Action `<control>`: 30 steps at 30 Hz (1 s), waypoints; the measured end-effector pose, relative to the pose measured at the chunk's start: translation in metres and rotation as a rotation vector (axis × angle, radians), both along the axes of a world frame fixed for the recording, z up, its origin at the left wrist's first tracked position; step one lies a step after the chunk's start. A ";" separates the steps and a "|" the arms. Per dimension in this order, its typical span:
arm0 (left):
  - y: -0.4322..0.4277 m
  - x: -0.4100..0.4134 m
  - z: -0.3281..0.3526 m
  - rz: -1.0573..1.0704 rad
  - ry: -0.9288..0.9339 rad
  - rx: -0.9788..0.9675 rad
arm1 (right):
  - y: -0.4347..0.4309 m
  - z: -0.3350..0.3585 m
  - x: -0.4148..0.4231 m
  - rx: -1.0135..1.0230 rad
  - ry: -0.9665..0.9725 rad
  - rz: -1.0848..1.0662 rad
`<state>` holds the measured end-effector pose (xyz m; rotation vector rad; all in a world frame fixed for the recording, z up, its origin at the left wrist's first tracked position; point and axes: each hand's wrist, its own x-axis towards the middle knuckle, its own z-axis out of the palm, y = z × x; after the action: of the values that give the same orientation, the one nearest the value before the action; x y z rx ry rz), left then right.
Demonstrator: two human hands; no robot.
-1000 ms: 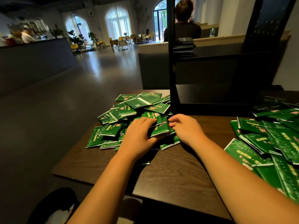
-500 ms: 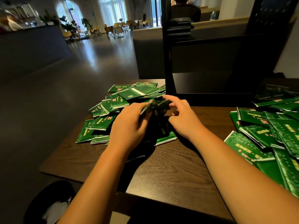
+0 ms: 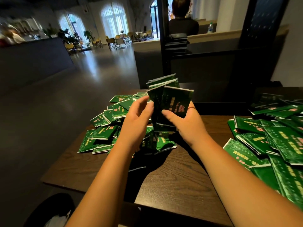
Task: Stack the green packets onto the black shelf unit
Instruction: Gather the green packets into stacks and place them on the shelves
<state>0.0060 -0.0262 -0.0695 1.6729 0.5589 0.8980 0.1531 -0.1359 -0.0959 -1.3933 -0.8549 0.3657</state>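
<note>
1. Two bare hands meet over a dark wooden surface [image 3: 172,177], lifting one bundle of green packets [image 3: 176,99] upright and clear of the wood.
2. The right hand [image 3: 186,125] grips the bundle from the right and below. Its thumb lies across the printed face of the nearest packet and its fingers [image 3: 191,107] curl round the back.
3. The left hand [image 3: 139,117] closes on the bundle's left edge, its curled fingers [image 3: 150,106] touching the packets' sides.
4. At least four packets show by their silver-edged tops, fanned slightly apart. The exact count cannot be told.
5. Two loose heaps of the same packets lie on the surface. The left heap [image 3: 105,128] lies under and beyond the left hand, and the right heap [image 3: 270,138] lies well apart at the frame's right edge.
6. The black shelf unit [image 3: 162,46] stands just behind the raised bundle, its upright post rising past the packets' tops.
7. One stack of packets [image 3: 177,42] sits on the unit's upper shelf, beside the post, dark in shadow.
8. Beyond the unit, one seated person [image 3: 182,23] faces away, with one bottle [image 3: 210,27] on a ledge nearby.
</note>
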 end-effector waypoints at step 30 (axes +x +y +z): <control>-0.003 -0.002 -0.051 -0.092 0.635 0.851 | 0.001 -0.016 0.018 -0.078 0.074 -0.341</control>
<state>0.0038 -0.0290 -0.1203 2.7768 0.5365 0.5359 0.1711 -0.1346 -0.1115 -1.5571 -0.5335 0.1875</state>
